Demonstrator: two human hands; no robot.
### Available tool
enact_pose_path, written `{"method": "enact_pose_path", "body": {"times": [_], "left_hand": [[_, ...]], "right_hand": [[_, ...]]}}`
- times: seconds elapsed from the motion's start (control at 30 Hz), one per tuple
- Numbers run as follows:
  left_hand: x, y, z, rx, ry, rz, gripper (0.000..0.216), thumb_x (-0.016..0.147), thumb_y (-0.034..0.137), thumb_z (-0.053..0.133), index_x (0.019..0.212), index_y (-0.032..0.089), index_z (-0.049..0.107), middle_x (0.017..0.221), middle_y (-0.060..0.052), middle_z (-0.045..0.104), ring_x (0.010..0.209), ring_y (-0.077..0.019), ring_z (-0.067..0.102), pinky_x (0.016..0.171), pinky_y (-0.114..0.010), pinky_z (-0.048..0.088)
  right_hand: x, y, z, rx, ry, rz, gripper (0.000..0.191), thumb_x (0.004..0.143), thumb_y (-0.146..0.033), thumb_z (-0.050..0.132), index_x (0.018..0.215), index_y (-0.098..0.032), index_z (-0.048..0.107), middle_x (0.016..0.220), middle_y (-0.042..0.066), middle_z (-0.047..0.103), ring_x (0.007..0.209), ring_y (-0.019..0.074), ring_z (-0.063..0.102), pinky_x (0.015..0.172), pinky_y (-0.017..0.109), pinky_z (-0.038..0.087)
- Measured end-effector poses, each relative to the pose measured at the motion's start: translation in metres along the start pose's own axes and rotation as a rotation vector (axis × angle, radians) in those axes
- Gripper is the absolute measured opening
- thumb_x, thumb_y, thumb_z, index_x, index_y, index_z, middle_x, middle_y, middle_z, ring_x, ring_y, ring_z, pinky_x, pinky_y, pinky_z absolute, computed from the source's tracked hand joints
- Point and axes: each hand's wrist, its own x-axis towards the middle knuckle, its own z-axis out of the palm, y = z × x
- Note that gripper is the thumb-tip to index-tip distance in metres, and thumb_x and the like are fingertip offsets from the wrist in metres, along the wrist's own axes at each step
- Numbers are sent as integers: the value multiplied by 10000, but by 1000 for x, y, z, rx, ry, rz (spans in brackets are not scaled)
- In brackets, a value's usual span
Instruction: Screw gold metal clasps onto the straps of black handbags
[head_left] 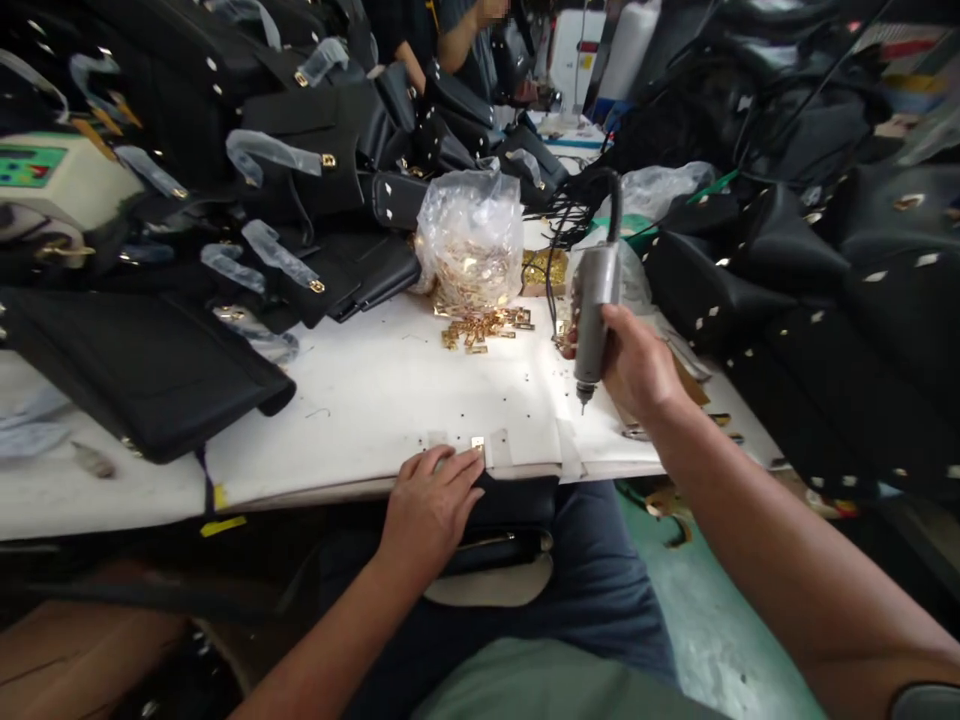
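Note:
My left hand (431,505) lies at the front edge of the white table, its fingertips pressing a small gold metal plate (478,442) against the surface. Its thumb sits lower, by a black bag (517,503) that rests on my lap against the table edge. The bag's opening shows a zip and a pale lining. Wrapped round a grey electric screwdriver (595,310), my right hand (641,365) holds it above the table. The thin bit points down and is clear of the tabletop. A cable leaves the tool's top.
A clear plastic bag of gold fittings (472,240) stands behind a loose pile of gold fittings (480,328). Black bags (300,150) are heaped at left, more black pieces (817,330) at right. Hand tools (720,425) lie near the right edge. Another person's arm (457,40) shows at the back.

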Motion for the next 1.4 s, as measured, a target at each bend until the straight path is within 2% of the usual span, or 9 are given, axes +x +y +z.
{"method": "enact_pose_path", "body": {"times": [0.07,0.2,0.47,0.67,0.8,1.17,1.4], "left_hand": [[0,0,0,-11,-7,-7,324,920,221,704,1244,237,707,1270,-23,745,1154,-298,621,936,-473,496],[1,1,-2,-6,-18,-10,310,931,226,694,1241,240,708,1288,-17,737,1162,-300,617,946,-474,488],[4,-1,-1,35,35,54,275,977,229,599,1229,215,710,1259,-36,749,1127,-297,636,919,-455,496],[2,-3,3,46,80,62,282,989,225,560,1226,212,713,1249,-47,751,1123,-293,632,923,-457,499],[1,-3,3,59,61,59,287,988,226,576,1245,212,704,1267,-40,742,1141,-287,622,943,-451,494],[2,-3,3,43,74,66,286,986,208,580,1250,218,691,1288,-23,734,1147,-296,616,961,-449,467],[0,0,4,-12,45,11,287,964,217,634,1244,218,696,1296,-6,733,1165,-289,602,975,-452,462]], "right_hand": [[-2,4,-1,94,117,22,434,863,-637,646,933,-215,579,706,-14,607,577,149,596,508,256,505],[-4,14,-1,61,294,-22,438,705,-498,882,822,-200,583,570,-57,542,429,107,510,406,224,440],[10,23,-3,7,400,-133,420,708,-495,885,722,-184,603,553,-33,578,446,119,540,431,237,478],[19,40,0,-25,416,-124,422,703,-501,881,697,-181,606,548,-23,582,460,124,546,419,228,448],[21,46,0,-55,419,-119,422,700,-500,881,686,-185,600,539,-21,589,457,123,542,430,229,447],[22,54,1,-106,428,-115,422,694,-507,879,666,-182,610,538,-13,600,444,134,548,420,240,440],[21,49,3,-73,459,-157,416,696,-499,886,671,-179,621,527,-23,584,442,129,540,419,241,448]]}}
